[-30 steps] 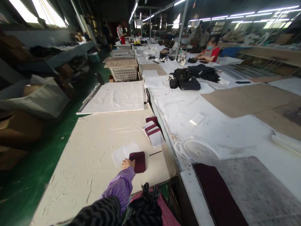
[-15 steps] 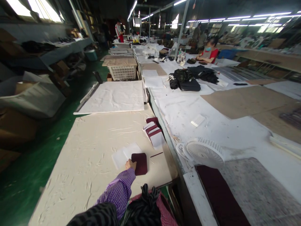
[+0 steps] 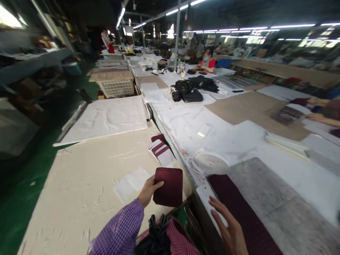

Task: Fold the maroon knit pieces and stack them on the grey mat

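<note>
My left hand (image 3: 149, 190) grips the edge of a dark red fabric piece (image 3: 170, 186) and holds it lifted over the near edge of the cream side table (image 3: 79, 184). My right hand (image 3: 230, 228) hovers open, fingers spread, above the near edge of the main table, just beside a long dark red strip of fabric (image 3: 239, 209). White paper sheets (image 3: 131, 182) lie on the cream table just left of the held piece. A small stack of dark red and white pieces (image 3: 162, 150) sits further back on that table.
A white fan (image 3: 209, 161) lies on the main table behind the strip. A black and red bundle (image 3: 164, 237) sits below my arms. Dark garments (image 3: 191, 88) are heaped further along. Another person's hands (image 3: 318, 113) work at far right, and a seated person (image 3: 207, 62) is far back.
My left hand has lifted the dark red piece off the cream table and drawn it toward me. My right hand has come into view, open. The view has swung right.
</note>
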Demonstrator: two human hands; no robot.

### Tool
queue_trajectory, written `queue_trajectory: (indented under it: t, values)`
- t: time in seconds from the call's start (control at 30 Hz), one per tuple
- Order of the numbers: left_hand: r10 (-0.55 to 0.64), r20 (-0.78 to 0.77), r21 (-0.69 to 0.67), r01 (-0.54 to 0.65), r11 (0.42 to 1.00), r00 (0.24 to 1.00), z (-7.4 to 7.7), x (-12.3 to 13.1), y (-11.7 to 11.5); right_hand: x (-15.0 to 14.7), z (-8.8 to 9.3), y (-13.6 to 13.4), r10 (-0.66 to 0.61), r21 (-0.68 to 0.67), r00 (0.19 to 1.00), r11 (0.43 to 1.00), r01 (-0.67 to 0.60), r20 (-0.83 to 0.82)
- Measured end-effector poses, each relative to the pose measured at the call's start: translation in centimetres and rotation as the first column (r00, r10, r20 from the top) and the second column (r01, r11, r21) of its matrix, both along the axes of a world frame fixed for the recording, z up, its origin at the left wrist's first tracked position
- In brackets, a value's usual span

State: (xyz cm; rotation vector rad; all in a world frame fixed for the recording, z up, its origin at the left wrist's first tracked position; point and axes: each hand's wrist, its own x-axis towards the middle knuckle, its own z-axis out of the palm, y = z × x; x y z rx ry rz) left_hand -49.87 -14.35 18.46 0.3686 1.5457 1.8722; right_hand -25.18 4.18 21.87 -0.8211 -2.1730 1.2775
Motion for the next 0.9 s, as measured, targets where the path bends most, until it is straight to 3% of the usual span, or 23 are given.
queue_trajectory:
  t: [0.13,0.27,0.37,0.47,0.57,0.7,0.9]
  values:
    - [-0.202,0.028,0.076,0.200,0.977,0.979,5.4,3.2,1.3,-5.0,3.8,-1.0,0.158,0.121,0.970,0.983,-0.137,-0.183]
    - [-0.294,0.036,0.094,0.289,0.953,0.955,7.9,4.5,1.6,-6.2,5.6,-1.1,0.199,-0.011,0.956,0.978,-0.206,-0.214]
    - [-0.313,0.019,0.091,0.310,0.946,0.950,8.5,4.5,1.7,-5.9,5.6,-1.1,0.197,-0.177,0.952,0.954,-0.242,-0.235]
    - [-0.330,0.003,0.086,0.329,0.940,0.944,8.6,4.0,1.7,-5.9,5.3,-1.4,0.178,-0.396,0.943,0.873,-0.283,-0.282]
    - [-0.338,-0.006,0.079,0.337,0.938,0.941,8.5,3.6,1.6,-6.1,5.2,-1.6,0.127,-0.514,0.934,0.806,-0.293,-0.333]
    - [-0.329,-0.009,0.072,0.328,0.942,0.944,8.3,3.3,1.7,-6.4,5.2,-1.6,0.096,-0.550,0.938,0.788,-0.275,-0.332]
    - [-0.297,0.008,0.097,0.295,0.951,0.955,8.2,3.0,1.9,-6.9,4.4,-1.7,0.168,-0.407,0.949,0.873,-0.269,-0.267]
